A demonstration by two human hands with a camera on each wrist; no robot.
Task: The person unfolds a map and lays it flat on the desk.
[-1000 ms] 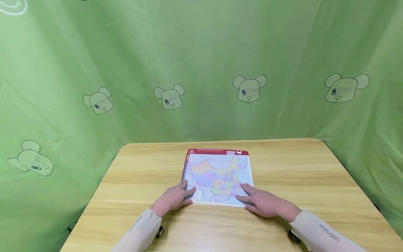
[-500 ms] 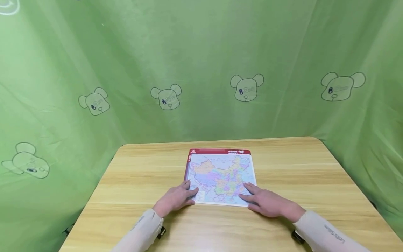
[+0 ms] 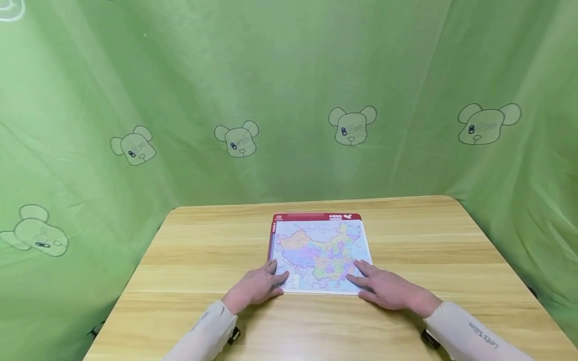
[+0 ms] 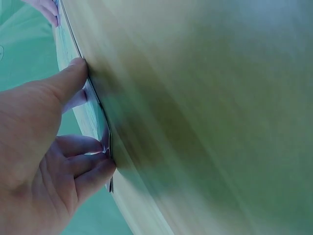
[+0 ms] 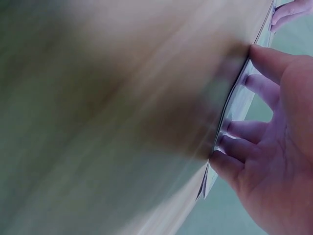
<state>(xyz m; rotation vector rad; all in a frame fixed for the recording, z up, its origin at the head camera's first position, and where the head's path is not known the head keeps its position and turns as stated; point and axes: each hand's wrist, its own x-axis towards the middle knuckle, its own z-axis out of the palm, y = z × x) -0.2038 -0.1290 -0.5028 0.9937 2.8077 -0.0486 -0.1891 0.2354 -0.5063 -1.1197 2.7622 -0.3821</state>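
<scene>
A flat map of China [image 3: 318,250] with a red border along its top and left side lies on the wooden table [image 3: 189,260]. My left hand [image 3: 256,285] rests on its lower left corner, fingers spread over the side and surface. At the lower right corner my right hand [image 3: 390,290] touches it with extended fingers. Both thumbs lie against the near edge in the wrist views. The map's thin edge [image 5: 230,95] shows at the right fingertips, with layers slightly apart near the corner. In the left wrist view, the left hand [image 4: 54,142] touches the same edge.
A green curtain [image 3: 289,165] printed with bear faces hangs behind and beside the table. Dark wrist straps [image 3: 234,335] show under both light sleeves [image 3: 469,333]. The table's far edge [image 3: 311,203] lies just beyond the map.
The map and both hands have slid slightly to the right across the table. The view has turned a little. Both hands stay in contact with the map.
</scene>
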